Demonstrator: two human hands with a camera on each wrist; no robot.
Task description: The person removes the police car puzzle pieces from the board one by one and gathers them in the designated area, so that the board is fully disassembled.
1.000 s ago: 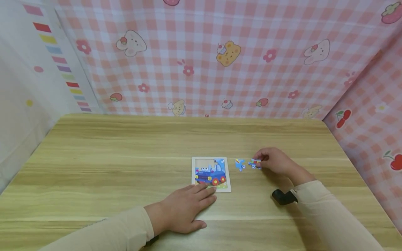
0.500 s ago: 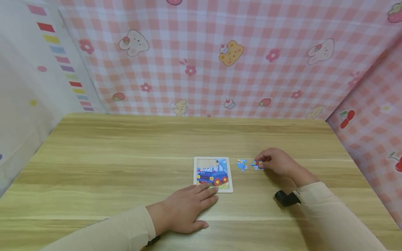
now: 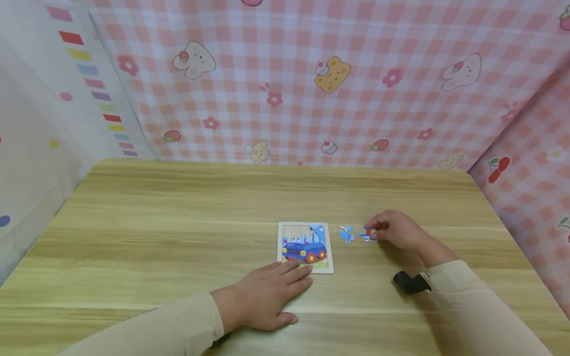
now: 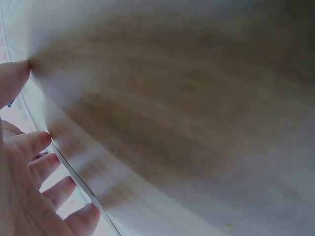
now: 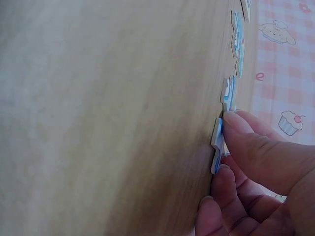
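A square picture puzzle tray [image 3: 330,247] with a white rim lies on the table, showing a blue cartoon car [image 3: 297,249]; a bare patch shows at its upper left. My left hand [image 3: 269,296] lies with straight fingers on the tray's near edge, thumb apart on the table. To the right, my right hand [image 3: 396,231] pinches a small blue puzzle piece [image 5: 229,93] between thumb and forefinger, low at the table. Beside the thumb another piece [image 5: 217,147] shows in the right wrist view. A loose piece [image 3: 346,234] lies between tray and right hand.
The wooden table [image 3: 178,207] spreads around the hands. A pink checked cloth [image 3: 285,74] hangs behind it, with a similar cloth at the right and a white one at the left. A black wrist mount [image 3: 409,283] sticks out under the right sleeve.
The whole scene has shifted slightly to the right in the head view. Relative to the table, both hands, the tray and the pieces show hardly any movement.
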